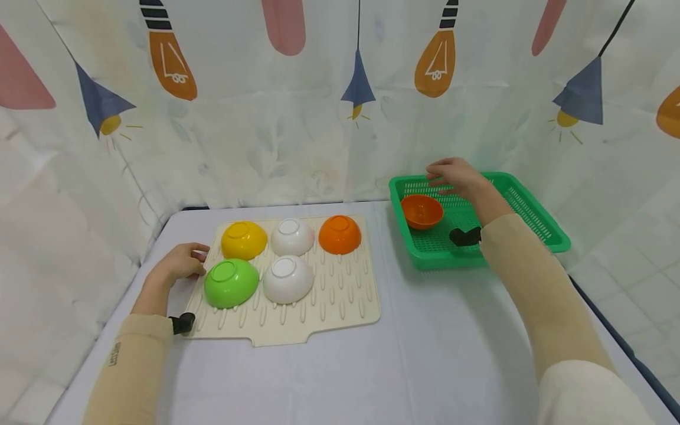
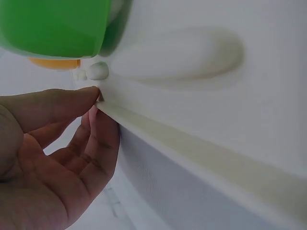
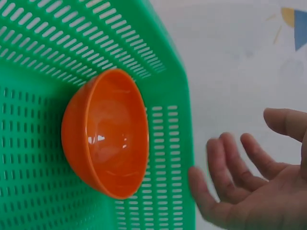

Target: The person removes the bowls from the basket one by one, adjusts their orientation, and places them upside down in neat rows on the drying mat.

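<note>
My left hand (image 1: 182,263) pinches the left edge of a cream draining board (image 1: 340,301), thumb on top and fingers along the side. Upside down on this board sit a yellow bowl (image 1: 244,240), a green bowl (image 1: 231,283), two white bowls, one at the back (image 1: 293,237) and one in front (image 1: 288,280), and an orange bowl (image 1: 340,235). Over the green basket (image 1: 435,260) hovers my right hand (image 1: 458,176), fingers loosely spread and holding nothing. A second orange bowl (image 3: 117,136) lies in the basket's left part, its mouth facing up.
A white cloth covers the table (image 1: 340,383). Behind it hangs a curtain (image 1: 308,136) printed with lamps and bulbs, close to the back edges of the board and basket. A dark edge (image 1: 632,348) runs along the table's right side.
</note>
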Tool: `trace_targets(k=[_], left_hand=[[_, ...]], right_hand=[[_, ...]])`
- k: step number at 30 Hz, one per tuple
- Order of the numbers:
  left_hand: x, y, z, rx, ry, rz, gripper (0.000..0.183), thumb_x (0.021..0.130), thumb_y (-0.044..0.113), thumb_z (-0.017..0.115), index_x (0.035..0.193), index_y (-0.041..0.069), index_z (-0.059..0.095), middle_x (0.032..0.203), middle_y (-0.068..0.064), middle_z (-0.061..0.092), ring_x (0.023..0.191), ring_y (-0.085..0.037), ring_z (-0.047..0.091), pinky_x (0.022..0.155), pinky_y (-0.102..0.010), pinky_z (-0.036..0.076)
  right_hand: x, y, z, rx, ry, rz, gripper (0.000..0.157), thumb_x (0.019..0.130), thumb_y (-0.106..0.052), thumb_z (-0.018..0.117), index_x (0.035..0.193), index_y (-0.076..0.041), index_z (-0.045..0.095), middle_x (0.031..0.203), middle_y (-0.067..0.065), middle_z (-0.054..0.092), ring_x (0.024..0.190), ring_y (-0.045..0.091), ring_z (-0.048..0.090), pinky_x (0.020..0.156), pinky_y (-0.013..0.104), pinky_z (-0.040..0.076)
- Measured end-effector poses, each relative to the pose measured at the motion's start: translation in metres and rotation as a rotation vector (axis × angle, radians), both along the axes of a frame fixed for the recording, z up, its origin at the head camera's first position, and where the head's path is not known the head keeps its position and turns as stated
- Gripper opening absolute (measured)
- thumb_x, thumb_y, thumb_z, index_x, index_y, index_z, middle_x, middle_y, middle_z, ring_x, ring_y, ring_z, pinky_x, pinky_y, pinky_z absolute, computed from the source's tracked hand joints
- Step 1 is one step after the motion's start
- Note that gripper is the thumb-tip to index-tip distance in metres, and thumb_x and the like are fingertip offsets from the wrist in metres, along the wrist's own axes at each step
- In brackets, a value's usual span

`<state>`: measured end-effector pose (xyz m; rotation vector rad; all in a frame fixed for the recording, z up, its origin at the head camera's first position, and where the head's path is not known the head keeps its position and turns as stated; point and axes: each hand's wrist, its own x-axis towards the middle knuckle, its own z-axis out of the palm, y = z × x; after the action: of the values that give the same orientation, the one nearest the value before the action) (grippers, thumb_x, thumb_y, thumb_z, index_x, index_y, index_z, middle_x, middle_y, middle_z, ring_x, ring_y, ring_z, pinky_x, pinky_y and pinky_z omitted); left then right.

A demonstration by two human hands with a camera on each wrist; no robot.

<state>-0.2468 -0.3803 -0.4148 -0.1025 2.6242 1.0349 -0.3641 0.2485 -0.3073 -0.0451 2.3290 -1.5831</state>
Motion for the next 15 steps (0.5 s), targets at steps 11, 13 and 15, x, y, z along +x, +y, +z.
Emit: trace_targets(k=[11, 13, 15], left_hand=[[0.000, 0.001, 0.003, -0.007, -0.018, 0.016, 0.066, 0.084, -0.010, 0.067, 0.142, -0.018, 0.037, 0.114, -0.028, 0.053, 0.085, -0.024, 0.057, 0.069, -0.031, 0.057], [-0.001, 0.001, 0.002, -0.004, -0.023, 0.020, 0.066, 0.084, -0.010, 0.067, 0.143, -0.018, 0.037, 0.114, -0.027, 0.053, 0.085, -0.024, 0.057, 0.069, -0.030, 0.057], [-0.002, 0.000, 0.002, -0.001, -0.030, 0.027, 0.067, 0.084, -0.010, 0.068, 0.143, -0.017, 0.037, 0.114, -0.025, 0.053, 0.085, -0.024, 0.057, 0.069, -0.030, 0.057]], right_hand=[[-0.015, 0.011, -0.017, 0.159, -0.207, -0.015, 0.067, 0.108, -0.021, 0.053, 0.161, 0.002, 0.020, 0.167, 0.027, 0.009, 0.149, 0.048, 0.021, 0.109, 0.063, 0.040], [-0.017, 0.012, -0.021, 0.140, -0.262, 0.022, 0.065, 0.108, -0.017, 0.052, 0.161, 0.004, 0.019, 0.166, 0.030, 0.007, 0.148, 0.050, 0.022, 0.108, 0.062, 0.041], [-0.019, 0.013, -0.025, 0.119, -0.311, 0.059, 0.063, 0.108, -0.014, 0.050, 0.160, 0.005, 0.019, 0.165, 0.031, 0.009, 0.147, 0.050, 0.023, 0.108, 0.061, 0.041]])
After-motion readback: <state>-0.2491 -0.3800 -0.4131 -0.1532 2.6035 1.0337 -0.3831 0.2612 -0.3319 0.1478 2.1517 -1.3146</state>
